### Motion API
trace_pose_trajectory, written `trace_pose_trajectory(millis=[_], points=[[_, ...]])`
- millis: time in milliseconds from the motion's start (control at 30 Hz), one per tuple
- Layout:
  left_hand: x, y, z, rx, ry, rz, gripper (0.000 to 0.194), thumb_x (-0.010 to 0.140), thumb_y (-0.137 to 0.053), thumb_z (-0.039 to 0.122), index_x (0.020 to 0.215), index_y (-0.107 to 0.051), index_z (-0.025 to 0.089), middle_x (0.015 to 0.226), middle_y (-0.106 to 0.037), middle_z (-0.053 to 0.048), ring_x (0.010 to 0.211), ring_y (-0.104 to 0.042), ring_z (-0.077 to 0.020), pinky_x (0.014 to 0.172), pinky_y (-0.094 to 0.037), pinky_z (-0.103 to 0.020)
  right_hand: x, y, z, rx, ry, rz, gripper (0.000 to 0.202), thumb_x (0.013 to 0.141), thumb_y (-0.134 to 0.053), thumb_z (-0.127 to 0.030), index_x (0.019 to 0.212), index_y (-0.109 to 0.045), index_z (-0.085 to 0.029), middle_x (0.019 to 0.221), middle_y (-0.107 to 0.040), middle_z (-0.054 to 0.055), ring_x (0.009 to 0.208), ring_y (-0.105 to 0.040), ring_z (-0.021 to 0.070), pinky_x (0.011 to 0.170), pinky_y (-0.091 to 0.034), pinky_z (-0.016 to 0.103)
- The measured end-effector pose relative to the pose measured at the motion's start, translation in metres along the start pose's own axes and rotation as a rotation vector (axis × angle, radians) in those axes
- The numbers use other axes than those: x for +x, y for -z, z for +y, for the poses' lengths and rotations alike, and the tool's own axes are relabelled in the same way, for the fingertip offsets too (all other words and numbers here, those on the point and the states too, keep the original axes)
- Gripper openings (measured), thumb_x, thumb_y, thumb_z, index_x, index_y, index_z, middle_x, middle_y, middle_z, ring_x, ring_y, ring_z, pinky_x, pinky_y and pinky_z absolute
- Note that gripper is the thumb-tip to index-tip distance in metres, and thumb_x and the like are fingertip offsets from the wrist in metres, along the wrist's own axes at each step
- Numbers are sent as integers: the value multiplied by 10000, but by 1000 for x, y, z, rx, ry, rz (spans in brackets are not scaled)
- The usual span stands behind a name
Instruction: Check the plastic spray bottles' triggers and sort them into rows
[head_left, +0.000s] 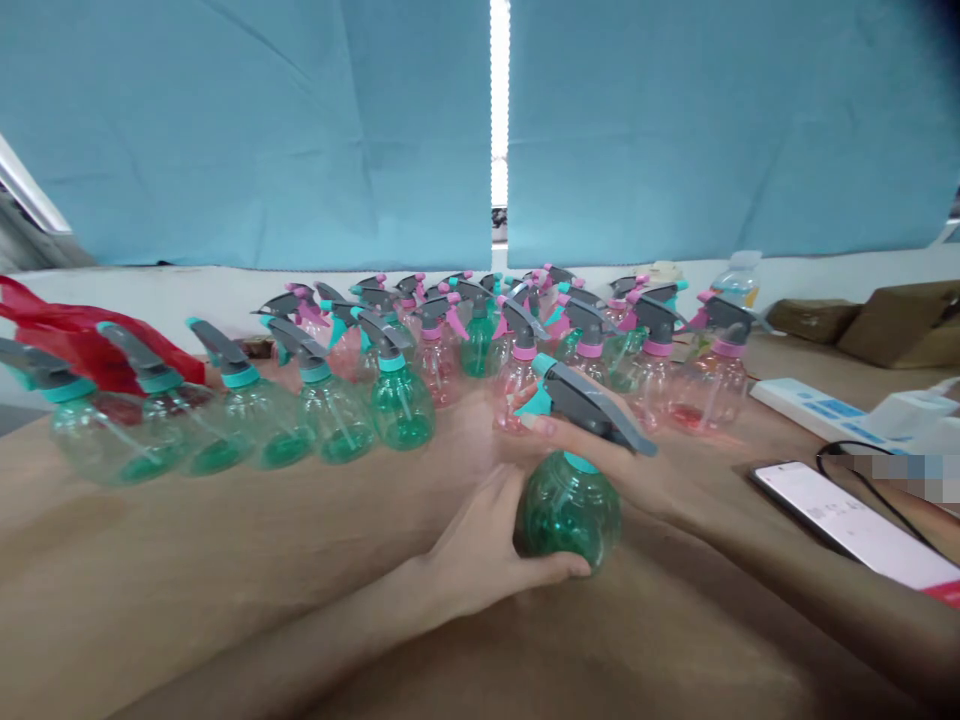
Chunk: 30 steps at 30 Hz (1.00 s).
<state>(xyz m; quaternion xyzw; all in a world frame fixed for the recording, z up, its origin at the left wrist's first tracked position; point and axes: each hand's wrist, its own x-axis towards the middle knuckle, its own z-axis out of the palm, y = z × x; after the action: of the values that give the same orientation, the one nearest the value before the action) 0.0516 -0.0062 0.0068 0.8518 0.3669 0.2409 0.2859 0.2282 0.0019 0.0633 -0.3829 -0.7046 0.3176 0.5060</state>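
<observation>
A green see-through spray bottle (574, 515) with a grey and turquoise spray head (592, 395) stands tilted in front of me. My left hand (487, 545) is wrapped round its round body, thumb across the near side. At the neck, just under the spray head, my right hand (622, 460) grips with its fingers reaching toward the turquoise trigger; part of that hand is hidden behind the head. To the left, a row of similar green spray bottles (403, 405) lines the table. Behind the held bottle are several pink-collared spray bottles (517, 375).
On the right, a phone (847, 515) lies near a white power strip (817, 405) with a black cable. Cardboard boxes (904, 325) and a clear drink bottle (739, 280) stand at the back right. A red plastic bag (90, 335) is at the far left.
</observation>
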Motion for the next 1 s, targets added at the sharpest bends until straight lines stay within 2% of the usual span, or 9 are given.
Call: trace_pose_trajectory(millis=[133, 267, 367, 500, 733, 900, 1000], points=[[1, 8, -5, 138, -34, -42, 869, 717, -684, 658, 1381, -358, 203, 1318, -510, -127, 1206, -473, -364, 985, -387, -516, 4, 3, 7, -37, 43, 15, 192, 827, -605, -445, 818, -510, -278, 661, -441, -47, 563, -395, 133, 521, -329, 296], [-5, 16, -14, 276, -49, -121, 896, 746, -678, 622, 1437, -289, 205, 1433, -394, -138, 1301, -371, -353, 1045, -326, -511, 7, 5, 6, -83, 88, 25, 204, 859, -572, -408, 761, -458, -269, 633, -390, -54, 542, -344, 127, 518, -298, 297], [-9, 20, -21, 349, -39, -161, 840, 787, -645, 594, 1440, -303, 193, 1476, -332, -156, 1351, -296, -344, 1069, -288, -515, 10, 4, 6, -79, 93, 20, 192, 858, -568, -398, 760, -463, -271, 615, -376, -56, 533, -338, 127, 518, -303, 297], [-10, 20, -26, 387, -40, -186, 785, 818, -604, 579, 1436, -332, 178, 1490, -311, -176, 1363, -273, -356, 1066, -276, -538, 12, 3, 4, -53, 78, 55, 182, 822, -580, -456, 815, -524, -283, 600, -424, -50, 515, -375, 133, 501, -346, 297], [-11, 20, -26, 379, -46, -187, 695, 830, -600, 553, 1384, -428, 171, 1487, -330, -176, 1374, -264, -352, 1073, -271, -536, 12, 11, -7, -225, -19, -21, 212, 828, -569, -430, 710, -495, -269, 645, -501, -19, 600, -490, 165, 548, -397, 314], [-11, 20, -25, 386, -38, -213, 690, 841, -589, 554, 1377, -450, 143, 1502, -297, -185, 1387, -233, -354, 1090, -243, -533, 10, 11, -6, -172, -44, -41, 272, 848, -532, -489, 694, -466, -275, 557, -435, -32, 514, -449, 162, 493, -354, 321], [-11, 19, -25, 379, -39, -213, 694, 838, -594, 553, 1378, -453, 140, 1500, -306, -179, 1384, -242, -355, 1101, -233, -520, 8, 10, -7, -144, -27, -47, 235, 845, -530, -504, 749, -513, -289, 578, -468, -23, 524, -467, 177, 517, -376, 338]])
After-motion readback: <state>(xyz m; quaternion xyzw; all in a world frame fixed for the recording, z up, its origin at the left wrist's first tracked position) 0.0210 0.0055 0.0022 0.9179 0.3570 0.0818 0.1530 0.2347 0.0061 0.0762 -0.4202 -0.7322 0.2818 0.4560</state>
